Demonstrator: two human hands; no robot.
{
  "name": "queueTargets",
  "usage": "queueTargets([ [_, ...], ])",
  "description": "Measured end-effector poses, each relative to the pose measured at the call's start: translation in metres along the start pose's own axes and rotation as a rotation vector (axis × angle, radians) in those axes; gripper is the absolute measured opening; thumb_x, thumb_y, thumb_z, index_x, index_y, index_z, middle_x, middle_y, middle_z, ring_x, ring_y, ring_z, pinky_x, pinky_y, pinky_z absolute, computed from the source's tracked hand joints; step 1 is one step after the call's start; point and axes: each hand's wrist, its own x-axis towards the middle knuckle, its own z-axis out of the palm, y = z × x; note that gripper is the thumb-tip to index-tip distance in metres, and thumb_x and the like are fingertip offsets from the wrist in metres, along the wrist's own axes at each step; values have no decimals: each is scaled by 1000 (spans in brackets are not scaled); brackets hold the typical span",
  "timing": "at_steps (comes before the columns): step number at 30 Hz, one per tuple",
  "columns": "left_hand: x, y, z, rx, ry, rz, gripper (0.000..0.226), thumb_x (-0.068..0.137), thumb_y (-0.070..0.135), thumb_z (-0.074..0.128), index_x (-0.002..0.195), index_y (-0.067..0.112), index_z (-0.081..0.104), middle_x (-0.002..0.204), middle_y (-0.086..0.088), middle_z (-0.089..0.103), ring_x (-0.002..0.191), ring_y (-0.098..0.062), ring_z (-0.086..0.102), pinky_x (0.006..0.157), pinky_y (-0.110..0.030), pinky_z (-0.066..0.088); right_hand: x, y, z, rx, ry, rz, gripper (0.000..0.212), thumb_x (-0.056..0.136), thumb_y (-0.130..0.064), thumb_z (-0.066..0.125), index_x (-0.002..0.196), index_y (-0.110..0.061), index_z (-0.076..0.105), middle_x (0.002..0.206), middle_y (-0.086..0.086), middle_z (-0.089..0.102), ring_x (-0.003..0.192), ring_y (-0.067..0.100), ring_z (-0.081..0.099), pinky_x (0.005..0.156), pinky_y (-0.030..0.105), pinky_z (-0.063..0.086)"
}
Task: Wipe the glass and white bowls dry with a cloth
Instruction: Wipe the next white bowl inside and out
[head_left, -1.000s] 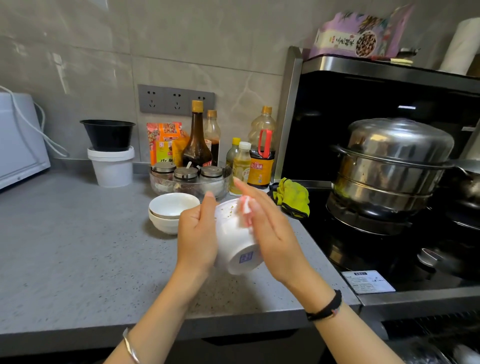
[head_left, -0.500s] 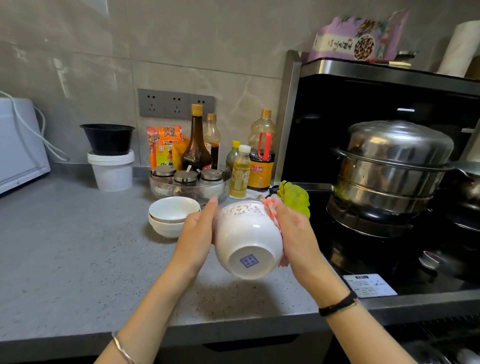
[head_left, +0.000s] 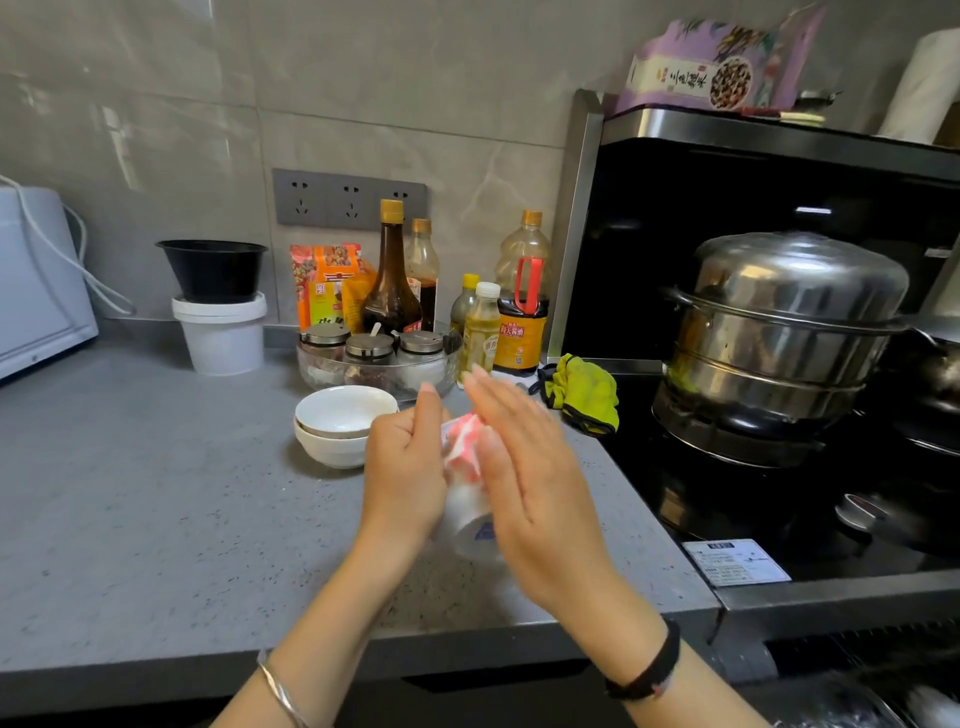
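— Two hands over the desk (head_left: 156, 493). State of each?
— Left hand (head_left: 405, 462) cups the white bowl (head_left: 467, 519) from its left side, thumb up, fingers behind it and out of sight. Right hand (head_left: 530, 478) lies flat, fingers straight and together, pressing the cloth (head_left: 462, 441) onto the bowl's right side. Both are blurred.
— Bowl's position?
— In the air between the palms, above the desk, tipped with its foot toward the camera. Smooth, glazed, round. Blue mark on the base, too blurred to read.
— Cloth?
— Soft, crumpled, patched pink and white.
— Other bowls?
— Stacked bowls (head_left: 332, 441), two, white and glossy, nested. They sit on the speckled grey desk just left of the left hand. Behind them is the glass bowl (head_left: 311, 369), clear and wide, holding three jars (head_left: 369, 348) with metal lids.
— Any writing?
— Soy bottle (head_left: 522, 332): orange label, Chinese characters, too small to make out. Purple packet (head_left: 711, 73) on top of the hood (head_left: 779, 135): printed characters, likewise. White sticker (head_left: 735, 561) on the black hob (head_left: 727, 493): print too fine.
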Motion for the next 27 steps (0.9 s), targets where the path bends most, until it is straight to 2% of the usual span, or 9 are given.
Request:
queueTargets([
  [4,-5,3,2,-60,78,5,51,103,20,37,57,9,56,44,7,57,46,0,53,48,-11,40,0,-6,6,-211,23,-217,45,103,-32,26,144,-22,39,152,-8,36,145,7,21,120,35,16],
  [9,-1,2,5,-143,174,-99,50,102,28,38,55,14,48,47,4,51,48,-7,48,49,-21,38,4,4,-6,207,4,105,45,98,-49,22,142,-44,30,153,-24,25,142,-8,15,119,32,21],
  [12,-3,-1,4,-137,140,-54,52,102,27,38,55,13,53,45,6,55,47,-2,51,49,-17,40,-1,-5,3,-2,-31,32,45,100,-45,19,145,-43,23,157,-20,16,145,-2,6,121,33,12],
  [15,-7,-2,2,-117,85,-5,51,102,25,38,59,8,59,53,-1,61,50,-3,56,52,-14,44,-1,-2,6,-197,-31,-134,45,102,-38,22,147,-32,27,156,-12,25,146,4,11,120,35,13],
  [17,-7,-1,1,-97,107,-28,50,102,27,38,60,7,56,55,-8,56,49,-4,51,48,-13,39,3,4,1,-37,-48,-66,45,101,-42,24,145,-37,31,154,-13,31,143,0,19,119,30,19],
  [19,-5,3,0,-109,134,-86,47,102,29,38,63,7,52,55,-5,51,44,-2,48,43,-15,36,8,9,-6,272,-41,171,43,98,-49,25,140,-47,32,148,-19,38,136,-6,30,115,30,29],
  [21,-3,4,0,-115,138,-104,46,102,29,38,65,6,52,55,-3,51,45,-4,50,42,-16,36,7,7,-6,369,-41,286,45,96,-53,25,140,-48,31,144,-27,37,133,-10,31,113,32,33],
  [25,-5,3,-1,-83,90,-33,52,102,27,38,56,10,56,55,-7,56,53,-10,53,51,-17,40,1,-4,3,-43,-28,-9,46,101,-42,22,145,-36,31,153,-16,30,143,-2,15,119,30,15],
  [27,-7,3,-1,-79,62,-35,54,102,27,39,56,9,60,55,-8,59,52,-7,55,54,-19,44,5,-1,1,-100,-10,-79,46,100,-39,25,143,-31,41,150,-11,38,142,2,22,118,29,18],
])
